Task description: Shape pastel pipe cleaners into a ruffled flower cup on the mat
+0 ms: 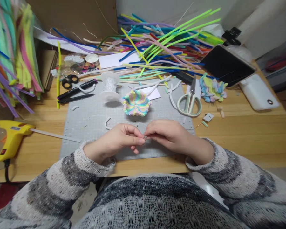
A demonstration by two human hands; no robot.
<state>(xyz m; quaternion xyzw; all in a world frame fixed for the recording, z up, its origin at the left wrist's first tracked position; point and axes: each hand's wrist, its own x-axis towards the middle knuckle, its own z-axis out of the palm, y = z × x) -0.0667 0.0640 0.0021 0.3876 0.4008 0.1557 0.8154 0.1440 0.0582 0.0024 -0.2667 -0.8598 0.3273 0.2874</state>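
Both hands meet over the front of the grey cutting mat [85, 127]. My left hand [124, 138] pinches a tiny shiny piece [145, 138] between thumb and forefinger; it is too small to name. My right hand [169, 135] is closed with its fingertips at the same piece, its thumb partly hidden. Just beyond the hands sits a ruffled pastel flower-like piece [136, 103], touched by neither hand. A spool of clear thread [110, 86] stands to its left, and white-handled scissors [190, 103] lie to its right.
A yellow glue gun [11, 138] lies at the left. Pens [77, 89] and black-handled scissors [70, 81] are at the mat's back left. Many fuzzy stems [166, 47] pile up behind. A second ruffled piece [212, 89], a dark tablet [228, 65] and a white device [259, 92] are right.
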